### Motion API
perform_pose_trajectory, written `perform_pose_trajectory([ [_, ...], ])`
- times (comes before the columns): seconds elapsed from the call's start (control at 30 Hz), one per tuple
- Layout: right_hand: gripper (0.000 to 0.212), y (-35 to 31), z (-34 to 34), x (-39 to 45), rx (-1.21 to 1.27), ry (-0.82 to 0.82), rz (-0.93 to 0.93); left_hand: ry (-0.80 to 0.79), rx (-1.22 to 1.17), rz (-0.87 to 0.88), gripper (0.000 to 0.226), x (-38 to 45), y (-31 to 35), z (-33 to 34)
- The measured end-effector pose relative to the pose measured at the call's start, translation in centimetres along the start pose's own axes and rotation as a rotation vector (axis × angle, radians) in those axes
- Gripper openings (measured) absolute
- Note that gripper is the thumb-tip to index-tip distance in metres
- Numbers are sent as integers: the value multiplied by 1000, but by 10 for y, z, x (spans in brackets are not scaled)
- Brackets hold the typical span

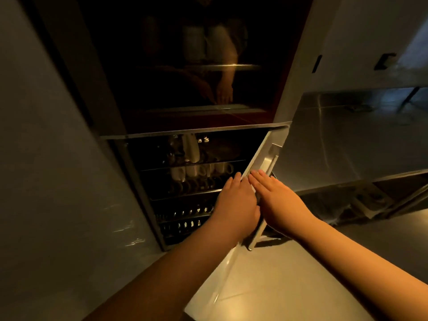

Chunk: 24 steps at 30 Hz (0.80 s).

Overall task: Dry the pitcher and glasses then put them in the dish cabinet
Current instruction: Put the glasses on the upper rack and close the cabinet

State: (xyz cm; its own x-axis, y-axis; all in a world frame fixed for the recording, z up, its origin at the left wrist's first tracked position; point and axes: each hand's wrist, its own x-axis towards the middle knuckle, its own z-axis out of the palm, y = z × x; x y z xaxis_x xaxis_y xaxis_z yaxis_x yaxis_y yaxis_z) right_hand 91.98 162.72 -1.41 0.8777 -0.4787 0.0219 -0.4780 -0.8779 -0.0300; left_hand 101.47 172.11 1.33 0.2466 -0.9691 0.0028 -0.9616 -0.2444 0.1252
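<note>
Here, left hand (234, 200) and right hand (275, 200) lie flat, holding nothing, either side of the cabinet door (259, 172); risk: left fingers caught if it swings onto the rack of white cups (199, 173).

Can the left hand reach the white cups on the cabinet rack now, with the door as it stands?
Probably yes. The door is swung open to the right, and the left hand lies at its edge, just in front of the white cups, with nothing between.

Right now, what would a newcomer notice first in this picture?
Both hands meet at the centre on the edge of the open cabinet door: the left hand on its inner side, the right hand flat on its outer face. Behind them, white cups sit on dim racks.
</note>
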Motion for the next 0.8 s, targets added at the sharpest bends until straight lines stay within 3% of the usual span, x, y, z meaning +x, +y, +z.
perform_pose_trajectory([
  [0.2, 81, -22, 9, 43, 87, 59, -7, -30, 208, -180, 64, 10, -35, 9],
  [0.37, 84, -38, 21, 78, 211, 117, 9, 62, 156, -286, 70, 20, -74, 28],
  [0.5, 89, -42, 44, 103, 167, 130, -17, 133, 98, -272, 69, 27, -101, 40],
  [0.8, 85, -43, 65, 151, -33, 100, -25, 58, 145, -293, 69, 55, -158, 67],
])
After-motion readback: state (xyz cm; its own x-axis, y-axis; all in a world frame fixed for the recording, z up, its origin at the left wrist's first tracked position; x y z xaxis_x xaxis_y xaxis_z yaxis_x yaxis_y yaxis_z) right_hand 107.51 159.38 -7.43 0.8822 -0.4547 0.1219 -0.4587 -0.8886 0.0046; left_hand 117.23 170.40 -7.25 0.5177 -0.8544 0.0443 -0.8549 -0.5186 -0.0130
